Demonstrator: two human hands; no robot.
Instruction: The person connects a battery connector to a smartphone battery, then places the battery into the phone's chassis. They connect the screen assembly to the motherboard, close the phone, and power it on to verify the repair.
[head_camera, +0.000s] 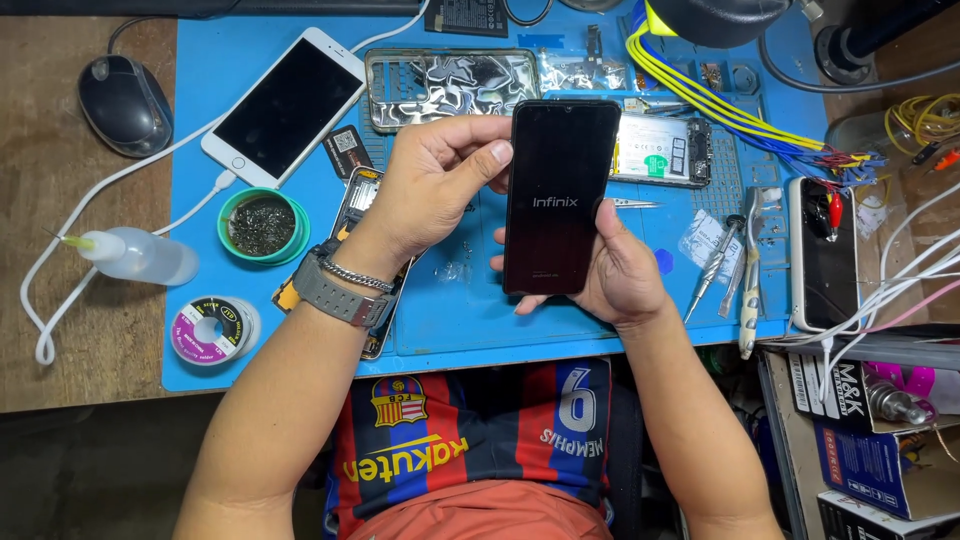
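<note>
Black slab smartphone with a dark glass screen (558, 195), upright above the blue rubber work mat (450, 320) on the brown wooden desk (50, 250), held between both hands. Left hand (440, 185) closed on the phone's upper left edge, thumb tip pressed against the side of the screen; grey-strapped wristwatch and chain bracelet (345, 285) on that wrist. Right hand (620, 270) cupped under the lower right corner, grip closed round the phone's edge, thumb against the right side of the glass. On the mat to the left: white smartphone with a black screen (285, 105), white cable plugged in; round green tin of dark metal wool (263, 225); small spool of solder wire (208, 330). Behind the held phone: opened phone chassis with exposed battery (660, 150), partly hidden. To the right: metal screwdriver (712, 268); further phone with a white rim (825, 255). Off the mat, left: black computer mouse (125, 105); clear plastic squeeze bottle (135, 255).
</note>
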